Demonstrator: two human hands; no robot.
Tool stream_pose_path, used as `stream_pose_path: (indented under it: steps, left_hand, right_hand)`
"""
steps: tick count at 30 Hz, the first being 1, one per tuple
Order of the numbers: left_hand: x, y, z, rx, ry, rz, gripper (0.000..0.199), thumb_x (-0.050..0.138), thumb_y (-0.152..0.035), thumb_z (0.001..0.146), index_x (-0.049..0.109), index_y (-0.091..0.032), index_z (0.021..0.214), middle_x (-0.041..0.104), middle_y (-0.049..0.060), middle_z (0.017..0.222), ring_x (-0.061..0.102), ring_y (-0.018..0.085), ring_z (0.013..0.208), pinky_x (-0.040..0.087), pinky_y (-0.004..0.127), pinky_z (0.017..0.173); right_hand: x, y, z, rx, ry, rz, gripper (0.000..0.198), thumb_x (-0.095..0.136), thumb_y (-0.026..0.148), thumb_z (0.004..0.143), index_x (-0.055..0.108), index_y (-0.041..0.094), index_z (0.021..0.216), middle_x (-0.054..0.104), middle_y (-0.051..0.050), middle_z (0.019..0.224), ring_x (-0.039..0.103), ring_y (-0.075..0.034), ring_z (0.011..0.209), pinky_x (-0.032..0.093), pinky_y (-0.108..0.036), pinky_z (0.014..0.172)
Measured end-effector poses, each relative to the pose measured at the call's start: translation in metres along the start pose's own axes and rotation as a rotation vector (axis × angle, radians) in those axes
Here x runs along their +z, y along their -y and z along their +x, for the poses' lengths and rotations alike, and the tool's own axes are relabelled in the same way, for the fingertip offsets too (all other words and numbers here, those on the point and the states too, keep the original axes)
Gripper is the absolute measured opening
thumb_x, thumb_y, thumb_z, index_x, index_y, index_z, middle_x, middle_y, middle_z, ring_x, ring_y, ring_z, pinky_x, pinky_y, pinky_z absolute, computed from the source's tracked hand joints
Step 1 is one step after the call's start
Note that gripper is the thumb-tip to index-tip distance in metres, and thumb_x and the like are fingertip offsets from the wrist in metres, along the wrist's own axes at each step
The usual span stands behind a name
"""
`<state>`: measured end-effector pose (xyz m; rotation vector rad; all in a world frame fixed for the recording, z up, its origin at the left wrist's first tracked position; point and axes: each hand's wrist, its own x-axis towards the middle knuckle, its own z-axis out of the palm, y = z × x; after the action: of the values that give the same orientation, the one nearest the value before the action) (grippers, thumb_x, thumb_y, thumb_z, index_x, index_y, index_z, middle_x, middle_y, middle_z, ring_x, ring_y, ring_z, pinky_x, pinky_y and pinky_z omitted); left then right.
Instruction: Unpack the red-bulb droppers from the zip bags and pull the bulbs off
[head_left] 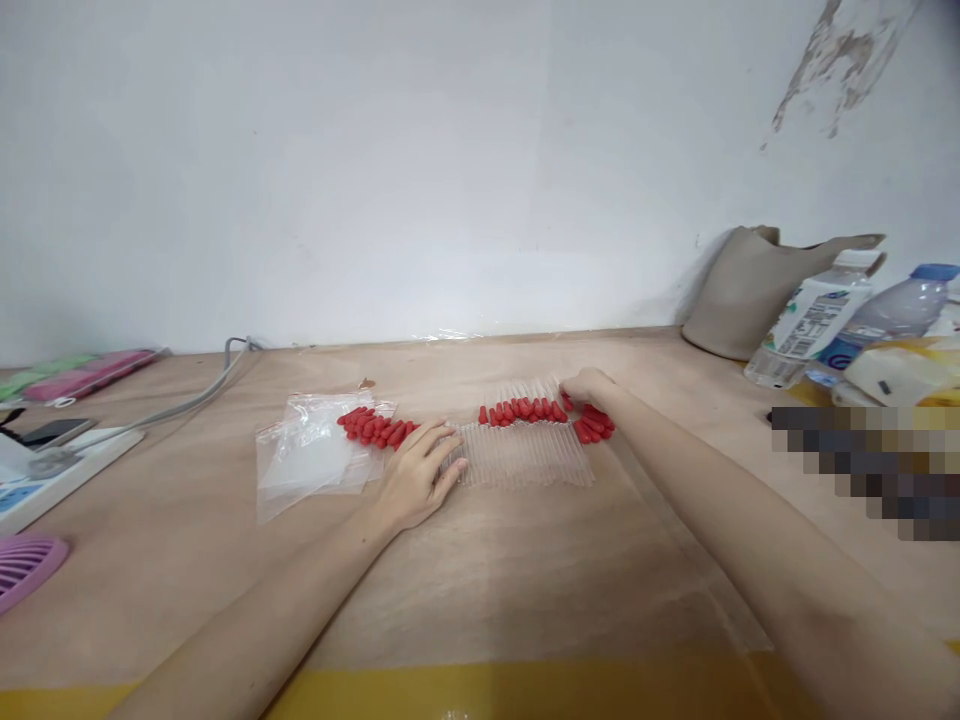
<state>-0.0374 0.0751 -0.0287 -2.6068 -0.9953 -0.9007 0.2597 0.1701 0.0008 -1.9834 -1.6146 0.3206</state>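
My left hand [421,475] lies with fingers spread, its fingertips at the left end of a row of thin clear tubes [525,460]. Small red pieces, shaped like dropper bulbs [521,411], form a line across the top of these tubes, and further tube ends [517,388] show behind them. At the right end of that line, my right hand [589,386] has its fingers bent and close together over the red pieces; what is between the fingertips is hidden. Loose red bulbs [594,426] lie below it. More red bulbs [375,428] sit beside my left hand, on clear plastic bags [304,460].
A white power strip [82,465] with a grey cable [176,405], a phone [56,433] and a pink pouch [94,375] are at left. A purple slotted object [30,568] is nearer. At right stand a beige container [739,290] and plastic bottles [814,315]. A wall rises behind.
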Motion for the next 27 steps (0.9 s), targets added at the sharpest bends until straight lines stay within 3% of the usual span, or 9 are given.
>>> stream_pose_path:
  steps: [5, 9, 10, 13, 17, 22, 27]
  left_hand:
    - [0.000, -0.001, -0.001, -0.018, 0.016, 0.005, 0.028, 0.046, -0.027, 0.086, 0.053, -0.017, 0.111, 0.056, 0.009, 0.113, 0.043, 0.025, 0.117, 0.041, 0.042, 0.095]
    - [0.000, -0.003, 0.000, -0.036, 0.009, -0.006, 0.033, 0.045, -0.028, 0.086, 0.048, -0.016, 0.117, 0.054, 0.010, 0.116, 0.044, 0.024, 0.116, 0.041, 0.041, 0.096]
    - [0.000, -0.004, 0.000, -0.041, 0.011, -0.009, 0.034, 0.045, -0.028, 0.086, 0.047, -0.016, 0.118, 0.054, 0.010, 0.116, 0.045, 0.023, 0.116, 0.041, 0.040, 0.096]
    - [0.000, -0.006, 0.001, -0.054, 0.009, 0.000, 0.040, 0.045, -0.030, 0.086, 0.042, -0.016, 0.123, 0.052, 0.011, 0.120, 0.046, 0.023, 0.114, 0.042, 0.040, 0.096]
    - [0.001, -0.011, 0.001, -0.034, -0.038, 0.013, 0.046, 0.044, -0.028, 0.087, 0.034, -0.016, 0.130, 0.047, 0.012, 0.126, 0.043, 0.024, 0.118, 0.041, 0.041, 0.097]
    - [-0.002, -0.026, 0.003, 0.173, -0.043, 0.029, 0.044, 0.045, -0.021, 0.087, 0.037, -0.017, 0.129, 0.047, 0.011, 0.128, 0.039, 0.024, 0.123, 0.037, 0.044, 0.100]
    - [0.000, -0.036, 0.006, 0.332, -0.078, 0.053, 0.031, 0.049, -0.020, 0.085, 0.051, -0.017, 0.116, 0.057, 0.010, 0.118, 0.046, 0.024, 0.117, 0.041, 0.046, 0.097]
  right_hand:
    - [-0.013, 0.011, -0.014, -0.011, -0.018, -0.034, 0.025, 0.056, 0.032, 0.068, 0.055, 0.016, 0.048, 0.053, -0.005, 0.045, 0.058, -0.023, 0.057, 0.044, -0.037, 0.060]
    - [-0.022, 0.016, -0.051, -0.135, -0.109, -0.020, 0.022, 0.043, 0.033, 0.081, 0.058, 0.018, 0.076, 0.063, -0.003, 0.070, 0.059, -0.021, 0.074, 0.037, -0.044, 0.082]
    - [-0.021, 0.014, -0.064, -0.218, -0.143, -0.008, 0.019, 0.042, 0.032, 0.083, 0.057, 0.020, 0.083, 0.064, -0.002, 0.076, 0.059, -0.018, 0.077, 0.032, -0.044, 0.090]
    - [-0.012, 0.003, -0.103, -0.737, -0.310, 0.039, 0.013, 0.046, 0.028, 0.084, 0.055, 0.019, 0.085, 0.065, -0.002, 0.079, 0.058, -0.015, 0.074, 0.025, -0.044, 0.095]
    - [0.004, -0.010, -0.135, -0.983, -0.432, 0.013, 0.017, 0.048, 0.019, 0.084, 0.056, 0.019, 0.100, 0.066, -0.004, 0.080, 0.056, -0.014, 0.073, 0.032, -0.037, 0.086]
    - [0.015, -0.005, -0.144, -1.096, -0.432, -0.024, 0.014, 0.051, 0.017, 0.082, 0.061, 0.022, 0.091, 0.063, 0.002, 0.070, 0.054, -0.011, 0.067, 0.031, -0.037, 0.087]
    - [0.021, 0.008, -0.152, -1.141, -0.408, -0.020, 0.013, 0.052, 0.018, 0.082, 0.062, 0.021, 0.089, 0.061, 0.003, 0.066, 0.052, -0.010, 0.067, 0.031, -0.036, 0.087]
